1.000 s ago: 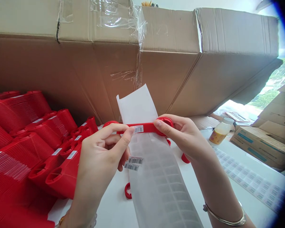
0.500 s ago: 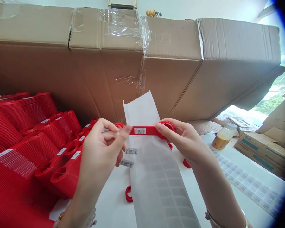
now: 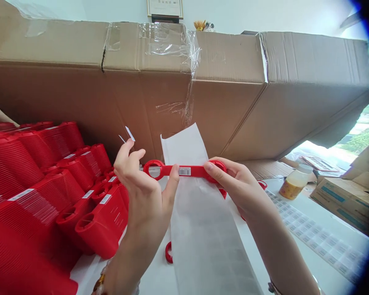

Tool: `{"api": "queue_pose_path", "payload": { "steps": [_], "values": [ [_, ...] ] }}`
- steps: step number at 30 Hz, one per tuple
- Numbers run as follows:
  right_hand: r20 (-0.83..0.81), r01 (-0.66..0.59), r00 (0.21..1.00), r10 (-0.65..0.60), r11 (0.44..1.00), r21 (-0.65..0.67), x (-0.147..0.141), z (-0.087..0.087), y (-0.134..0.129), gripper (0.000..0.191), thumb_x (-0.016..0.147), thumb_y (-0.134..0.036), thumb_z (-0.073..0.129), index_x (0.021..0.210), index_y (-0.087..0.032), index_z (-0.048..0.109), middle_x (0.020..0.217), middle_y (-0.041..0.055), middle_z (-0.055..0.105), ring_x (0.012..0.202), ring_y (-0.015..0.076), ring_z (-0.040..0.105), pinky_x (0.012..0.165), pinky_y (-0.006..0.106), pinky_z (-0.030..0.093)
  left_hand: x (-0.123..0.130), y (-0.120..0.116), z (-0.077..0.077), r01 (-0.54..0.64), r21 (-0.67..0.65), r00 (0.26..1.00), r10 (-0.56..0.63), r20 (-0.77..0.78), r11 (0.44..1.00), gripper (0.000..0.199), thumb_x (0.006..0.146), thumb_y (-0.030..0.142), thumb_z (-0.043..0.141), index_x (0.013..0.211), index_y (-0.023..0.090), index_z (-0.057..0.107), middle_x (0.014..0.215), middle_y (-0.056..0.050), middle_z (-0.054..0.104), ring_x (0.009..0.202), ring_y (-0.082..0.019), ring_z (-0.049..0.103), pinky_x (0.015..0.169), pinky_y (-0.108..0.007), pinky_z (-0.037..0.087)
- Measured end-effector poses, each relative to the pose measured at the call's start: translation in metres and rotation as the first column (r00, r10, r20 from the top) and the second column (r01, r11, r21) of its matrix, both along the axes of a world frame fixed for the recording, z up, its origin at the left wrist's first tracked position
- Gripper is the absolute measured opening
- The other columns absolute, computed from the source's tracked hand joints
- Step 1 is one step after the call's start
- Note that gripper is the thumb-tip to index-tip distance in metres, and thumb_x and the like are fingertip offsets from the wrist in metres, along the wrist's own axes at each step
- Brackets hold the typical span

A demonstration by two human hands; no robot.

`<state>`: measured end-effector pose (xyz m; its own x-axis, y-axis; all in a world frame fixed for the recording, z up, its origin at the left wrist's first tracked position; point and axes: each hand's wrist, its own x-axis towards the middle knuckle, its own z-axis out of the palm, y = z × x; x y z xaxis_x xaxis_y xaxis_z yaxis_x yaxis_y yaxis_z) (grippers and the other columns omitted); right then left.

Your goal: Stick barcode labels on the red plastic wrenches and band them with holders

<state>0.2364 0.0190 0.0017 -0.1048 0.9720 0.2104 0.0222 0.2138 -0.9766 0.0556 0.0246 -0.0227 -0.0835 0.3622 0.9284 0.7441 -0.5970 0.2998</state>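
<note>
My right hand (image 3: 236,180) grips one ring end of a red plastic piece (image 3: 197,171), a flat bar with a ring at each end. A white barcode label (image 3: 185,171) sits on the bar. My left hand (image 3: 143,192) is open, its thumb pressing the bar beside that label and its fingers spread upward. Two small barcode stickers (image 3: 130,134) cling to its fingertips, seen nearly edge-on. Behind and below the red piece hangs a long strip of label backing paper (image 3: 209,233). Whether my right fingers also hold that strip is hidden.
Stacks of labelled red pieces (image 3: 58,176) fill the left side. A large taped cardboard box (image 3: 147,94) walls off the back. On the white table (image 3: 153,262) at right are a jar (image 3: 295,182), a label sheet (image 3: 320,237) and a smaller carton (image 3: 341,200).
My left hand has turned and opened, its fingers lifting the two stickers up and left. Its thumb now presses beside the bar's label. My right hand keeps its grip.
</note>
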Motion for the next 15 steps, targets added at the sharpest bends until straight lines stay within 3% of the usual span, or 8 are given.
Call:
{"api": "queue_pose_path", "payload": {
  "steps": [5, 9, 12, 15],
  "values": [
    [-0.013, -0.012, 1.0, 0.012, 1.0, 0.011, -0.008, -0.005, 0.001, 0.043, 0.08, -0.063, 0.076, 0.083, -0.021, 0.071, 0.082, 0.0038, 0.062, 0.072, 0.0167, 0.057, 0.058, 0.026, 0.047, 0.005, 0.0, 0.0, -0.043, -0.02, 0.999, 0.044, 0.031, 0.999, 0.072, 0.084, 0.044, 0.079, 0.13, 0.029, 0.027, 0.157, -0.023, 0.024, 0.155, -0.032, 0.021, 0.121, -0.063, 0.029],
    [-0.001, -0.021, 1.0, 0.021, 0.999, 0.039, -0.011, -0.008, 0.003, 0.043, 0.081, -0.063, 0.075, 0.082, -0.02, 0.07, 0.077, 0.0017, 0.059, 0.066, 0.0138, 0.052, 0.053, 0.024, 0.042, 0.002, -0.003, 0.004, -0.137, -0.011, 0.99, 0.137, -0.023, 0.99, 0.083, 0.078, 0.055, 0.081, 0.136, 0.025, 0.03, 0.157, -0.025, 0.029, 0.152, -0.039, 0.026, 0.124, -0.066, 0.014],
    [-0.01, -0.011, 1.0, 0.011, 1.0, 0.021, -0.008, -0.007, 0.006, 0.043, 0.082, -0.063, 0.075, 0.083, -0.02, 0.07, 0.077, 0.0014, 0.061, 0.069, 0.0148, 0.055, 0.057, 0.024, 0.044, -0.011, -0.008, 0.013, -0.123, -0.053, 0.992, 0.124, 0.025, 0.991, 0.059, 0.094, 0.056, 0.061, 0.137, 0.022, 0.038, 0.153, -0.022, 0.038, 0.15, -0.038, 0.03, 0.125, -0.061, 0.012],
    [-0.023, 0.011, 1.0, -0.011, 1.0, -0.008, -0.002, -0.005, 0.007, 0.041, 0.082, -0.062, 0.076, 0.088, -0.022, 0.071, 0.082, 0.0029, 0.067, 0.076, 0.0177, 0.062, 0.064, 0.027, 0.05, -0.03, -0.008, 0.022, -0.012, -0.254, 0.986, 0.055, 0.159, 0.967, 0.033, 0.101, 0.053, 0.046, 0.112, 0.025, 0.06, 0.142, -0.012, 0.052, 0.145, -0.035, 0.037, 0.123, -0.058, 0.014]
  ]
}}
